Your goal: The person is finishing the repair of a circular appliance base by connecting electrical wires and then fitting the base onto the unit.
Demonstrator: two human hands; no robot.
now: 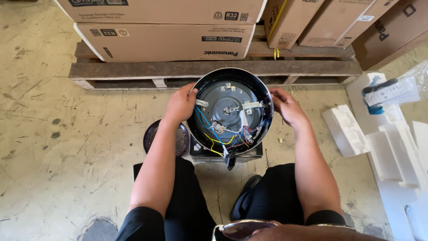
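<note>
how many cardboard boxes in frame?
6, all on the wooden pallet: two long boxes stacked at left, upper on lower; four at right, cropped by the frame. More may sit behind.

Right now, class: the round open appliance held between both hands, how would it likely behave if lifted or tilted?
The round appliance body looks rigid, a metal shell with a plate inside, so probably stiff and fairly heavy. Its coloured wires hang loose and could snag or pull. With left hand and right hand on a smooth curved rim, it might slip or roll.
</note>
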